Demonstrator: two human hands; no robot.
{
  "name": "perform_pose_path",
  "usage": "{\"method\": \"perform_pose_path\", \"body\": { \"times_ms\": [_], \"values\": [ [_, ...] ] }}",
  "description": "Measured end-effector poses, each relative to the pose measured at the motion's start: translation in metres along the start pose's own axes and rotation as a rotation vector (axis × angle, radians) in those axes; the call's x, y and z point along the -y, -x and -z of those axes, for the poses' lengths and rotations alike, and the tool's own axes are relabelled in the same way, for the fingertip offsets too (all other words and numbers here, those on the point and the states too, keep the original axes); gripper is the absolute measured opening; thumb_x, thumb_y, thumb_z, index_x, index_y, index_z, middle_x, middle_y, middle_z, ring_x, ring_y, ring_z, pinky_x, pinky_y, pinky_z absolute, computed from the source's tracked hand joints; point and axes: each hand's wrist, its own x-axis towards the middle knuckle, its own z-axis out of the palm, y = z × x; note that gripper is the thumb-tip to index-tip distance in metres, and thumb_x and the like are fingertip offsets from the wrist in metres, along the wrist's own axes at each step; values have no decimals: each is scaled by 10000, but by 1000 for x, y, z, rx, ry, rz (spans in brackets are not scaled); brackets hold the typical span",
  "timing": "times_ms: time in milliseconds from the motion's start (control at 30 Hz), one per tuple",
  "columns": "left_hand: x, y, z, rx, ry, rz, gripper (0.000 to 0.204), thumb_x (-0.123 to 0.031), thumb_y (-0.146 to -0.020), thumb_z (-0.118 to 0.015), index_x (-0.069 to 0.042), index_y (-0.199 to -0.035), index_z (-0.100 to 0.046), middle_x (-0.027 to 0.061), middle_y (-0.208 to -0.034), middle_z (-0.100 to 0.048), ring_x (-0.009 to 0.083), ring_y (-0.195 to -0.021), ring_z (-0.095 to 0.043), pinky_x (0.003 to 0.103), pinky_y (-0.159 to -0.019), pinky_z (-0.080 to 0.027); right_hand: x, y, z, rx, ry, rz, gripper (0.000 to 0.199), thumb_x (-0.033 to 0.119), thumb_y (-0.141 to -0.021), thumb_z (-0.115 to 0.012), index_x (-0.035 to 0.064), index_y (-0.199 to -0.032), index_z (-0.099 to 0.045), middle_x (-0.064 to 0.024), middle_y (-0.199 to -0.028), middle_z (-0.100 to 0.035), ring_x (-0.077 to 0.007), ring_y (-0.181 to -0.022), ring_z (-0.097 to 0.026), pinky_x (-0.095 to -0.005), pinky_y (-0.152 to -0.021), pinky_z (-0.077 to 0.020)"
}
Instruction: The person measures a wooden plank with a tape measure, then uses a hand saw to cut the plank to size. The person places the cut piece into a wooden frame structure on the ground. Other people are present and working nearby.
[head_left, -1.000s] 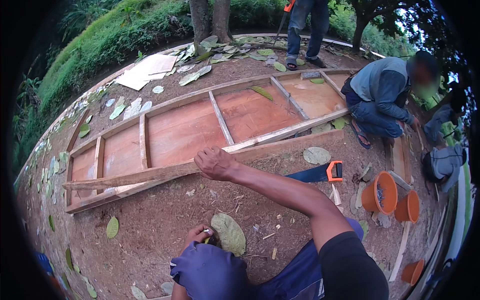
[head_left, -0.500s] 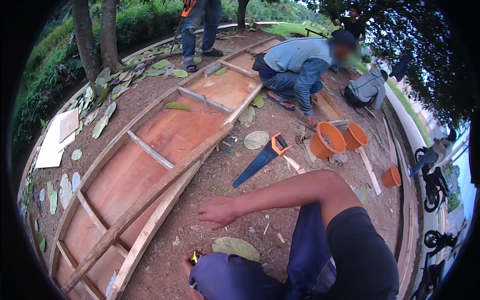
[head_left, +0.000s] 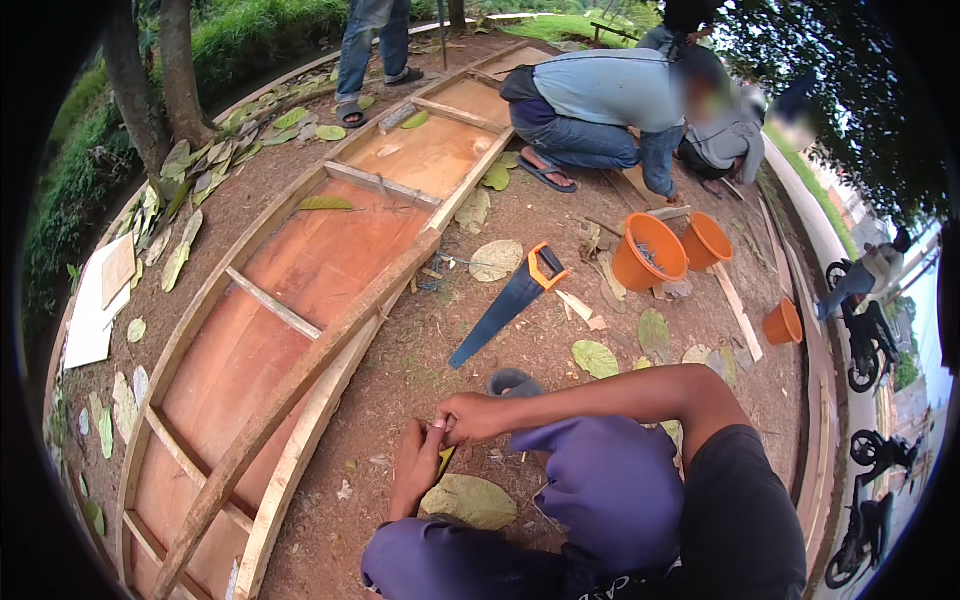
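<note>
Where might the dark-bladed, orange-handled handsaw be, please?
The handsaw lies on brown soil just right of the head view's centre, between the long wooden frame and the orange plastic buckets.

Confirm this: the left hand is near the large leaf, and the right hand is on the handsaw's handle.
Not right: the head view shows the right hand together with the left hand, not on the handsaw. The left hand is near the large leaf, as stated.

Tree trunks (head_left: 182, 75), fallen leaves (head_left: 330, 132), parked motorcycles (head_left: 872, 338), green undergrowth (head_left: 262, 50)
</note>
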Motion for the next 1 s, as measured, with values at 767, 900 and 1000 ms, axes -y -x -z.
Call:
{"method": "perform_pose_path", "body": {
  "times_ms": [767, 900, 1000],
  "values": [
    [-11, 76, 159, -632, -764, 484, 332, -261, -837, -778, 25, -896, -621, 230, -862, -667, 412, -805, -637, 488, -734, -506, -130, -214, 318, -599, -332, 297, 265, 165, -998, -670, 36, -1229, -667, -40, -1037, -669, -131, -904, -612, -292, -778, -499],
    [-14, 68, 191, -739, -886, 244, 288, -187, -819, -738, 24, -909, -562, 228, -872, -626, 440, -832, -615, 513, -748, -475, -133, -198, 301, -691, -30, 400, 290, 254, -995, -651, 9, -1138, -707, -137, -1085, -697, -270, -1043, -670, -383, -914, -526],
    [-15, 73, 208, -757, -1028, 128, 289, -149, -817, -730, 28, -862, -506, 201, -819, -586, 349, -754, -584, 472, -686, -457, -127, -188, 310, -711, 93, 298, 415, 400, -998, -635, 0, -1071, -715, -151, -1012, -706, -282, -970, -690, -401, -850, -541]
  ]
}}
